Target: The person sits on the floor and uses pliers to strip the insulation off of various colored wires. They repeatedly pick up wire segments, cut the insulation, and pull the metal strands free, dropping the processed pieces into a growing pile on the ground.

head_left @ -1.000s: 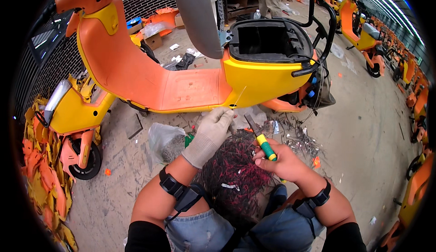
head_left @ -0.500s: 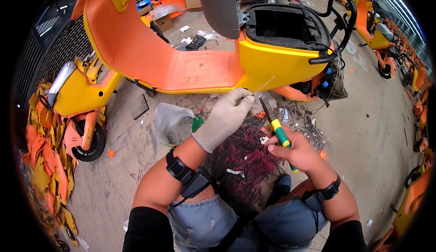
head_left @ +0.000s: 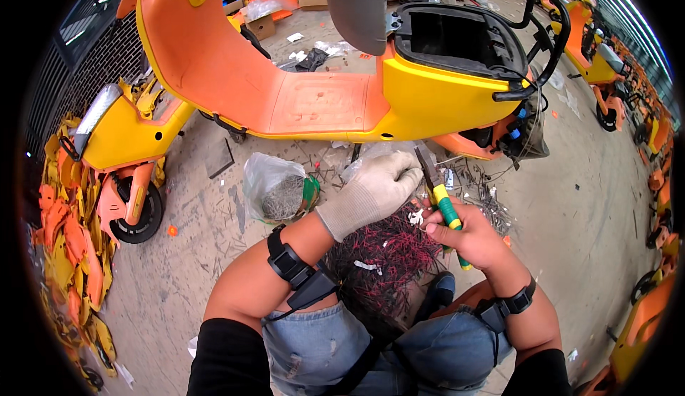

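"What changed?"
"My gloved left hand [head_left: 389, 183] has left the scooter [head_left: 442, 103], upper middle, for the pliers [head_left: 449, 215], right of centre, so both hands meet. Right hand [head_left: 472, 235] grips them; left's fingers curl, contents unclear."
"Obstructions?"
"Strand heap [head_left: 392, 250] beneath, plastic bag [head_left: 265, 171] left of centre."

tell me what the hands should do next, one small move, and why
Probably ease the pliers slightly away from the gloved left hand before squeezing: the bare right hand grips them, and their metal head appears right beside the gloved fingertips.
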The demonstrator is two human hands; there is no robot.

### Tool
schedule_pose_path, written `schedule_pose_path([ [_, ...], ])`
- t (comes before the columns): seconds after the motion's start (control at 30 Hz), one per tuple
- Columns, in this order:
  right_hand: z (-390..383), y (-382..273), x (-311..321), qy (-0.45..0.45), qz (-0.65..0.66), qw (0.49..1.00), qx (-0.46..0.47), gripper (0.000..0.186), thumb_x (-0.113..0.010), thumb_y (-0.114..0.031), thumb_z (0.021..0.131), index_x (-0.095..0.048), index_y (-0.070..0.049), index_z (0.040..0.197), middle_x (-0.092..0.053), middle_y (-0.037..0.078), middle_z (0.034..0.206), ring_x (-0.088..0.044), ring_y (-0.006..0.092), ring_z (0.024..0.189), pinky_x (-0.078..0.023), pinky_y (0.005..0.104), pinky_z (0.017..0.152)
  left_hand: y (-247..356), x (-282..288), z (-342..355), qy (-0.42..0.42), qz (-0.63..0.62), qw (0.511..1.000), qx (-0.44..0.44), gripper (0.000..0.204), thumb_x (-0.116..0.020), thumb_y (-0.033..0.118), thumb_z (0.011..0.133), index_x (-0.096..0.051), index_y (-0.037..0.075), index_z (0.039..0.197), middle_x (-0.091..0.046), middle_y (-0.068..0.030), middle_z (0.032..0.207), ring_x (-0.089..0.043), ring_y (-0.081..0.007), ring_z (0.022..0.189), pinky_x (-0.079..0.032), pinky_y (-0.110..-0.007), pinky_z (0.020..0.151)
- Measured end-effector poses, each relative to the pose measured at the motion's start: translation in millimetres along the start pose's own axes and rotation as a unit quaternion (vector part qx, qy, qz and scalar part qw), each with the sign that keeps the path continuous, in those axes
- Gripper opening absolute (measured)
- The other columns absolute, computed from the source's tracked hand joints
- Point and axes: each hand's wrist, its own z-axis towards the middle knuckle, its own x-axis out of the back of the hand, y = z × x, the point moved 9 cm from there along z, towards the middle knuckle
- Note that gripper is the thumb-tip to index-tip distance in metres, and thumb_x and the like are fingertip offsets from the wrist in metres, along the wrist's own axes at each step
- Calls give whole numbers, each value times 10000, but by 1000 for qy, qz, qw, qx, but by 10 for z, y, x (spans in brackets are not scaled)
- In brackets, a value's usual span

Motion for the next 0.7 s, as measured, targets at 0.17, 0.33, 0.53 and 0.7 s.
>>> schedule_pose_path([
  [0.17,-3,32,13,11,-21,1000,2,119,-733,-92,869,-699,2,935,-612,89,1158,-588,176,1053,-469,322,914,-24,-23,4,-15,-14,1000,23,168,-547,160,981,-620,9,976,-606,-94,775,-619,-178,732,-496,-331,701],
  [0.33,0,4,11,17,-67,998,6,129,-740,-113,866,-689,-2,907,-610,77,1093,-581,159,980,-469,317,881,-39,-17,-9,-13,20,999,24,174,-544,172,980,-616,13,973,-612,-91,755,-630,-186,719,-498,-336,689],
  [0.53,-4,18,42,40,-82,995,-28,222,-744,-182,875,-656,22,896,-626,84,974,-605,177,873,-486,315,793,-53,-38,-28,-7,9,1000,9,187,-533,180,985,-614,11,974,-608,-92,749,-623,-184,704,-499,-343,683],
  [0.7,-15,-42,42,40,-113,993,-15,258,-689,-219,936,-654,31,989,-607,47,875,-566,104,766,-473,278,702,12,-34,-46,-21,13,1000,0,203,-532,188,991,-621,5,983,-625,-95,785,-626,-176,710,-498,-324,680],
])
